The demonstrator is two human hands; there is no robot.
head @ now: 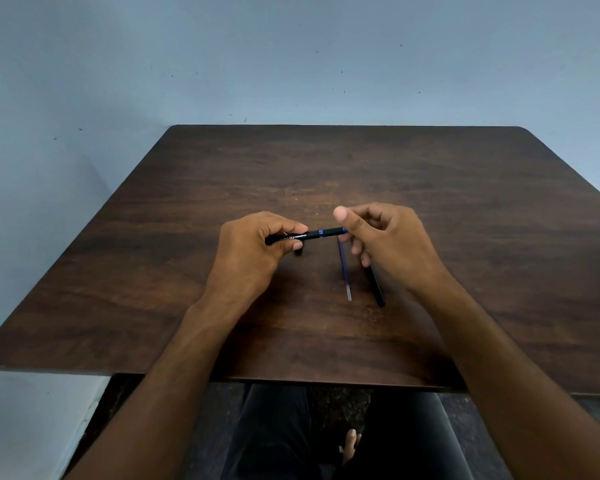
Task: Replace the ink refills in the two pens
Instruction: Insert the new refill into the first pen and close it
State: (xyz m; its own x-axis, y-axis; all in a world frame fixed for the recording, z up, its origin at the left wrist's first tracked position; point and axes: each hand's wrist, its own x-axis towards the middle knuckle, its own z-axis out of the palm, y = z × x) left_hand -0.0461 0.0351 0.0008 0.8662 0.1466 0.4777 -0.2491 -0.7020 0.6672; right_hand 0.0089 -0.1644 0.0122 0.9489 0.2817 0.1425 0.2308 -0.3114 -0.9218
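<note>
A black pen (312,234) with a blue ring and white lettering lies level above the dark wooden table (326,168). My left hand (253,251) grips its barrel at the left end. My right hand (385,233) pinches the pen's right end between thumb and fingers. Below, a thin blue refill (345,275) with a clear tail lies on the table, pointing toward me. To its right a second black pen (376,287) lies slanted, its far end hidden under my right hand. A small dark piece (298,252) sits under my left fingers.
The table stands against a pale blue wall (291,64), its left edge near a wall corner. My legs in dark trousers (326,434) show below the near edge.
</note>
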